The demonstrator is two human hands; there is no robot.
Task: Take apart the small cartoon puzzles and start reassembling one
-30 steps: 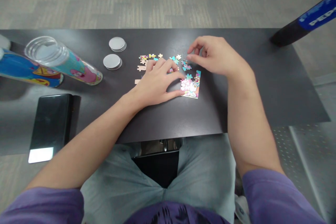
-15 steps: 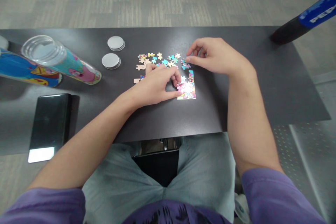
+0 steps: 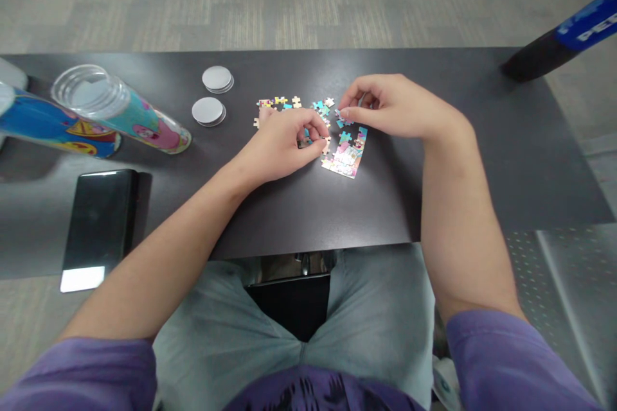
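Left hand [image 3: 282,146]: pinched nearly closed on pink jigsaw piece [image 3: 326,146]
Right hand [image 3: 395,107]: half-curled at blue jigsaw pieces [image 3: 342,122], hold unclear

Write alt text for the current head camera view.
A person's left hand and right hand are at jigsaw pieces beside a partly joined puzzle on a dark table. At left are white discs, two printed tubes and a black device.

Single head-worn view, looking forward and steeply down from above the lap [image 3: 378,314]; the desk [image 3: 308,215] lies close below, floor [image 3: 308,0] beyond its far edge.
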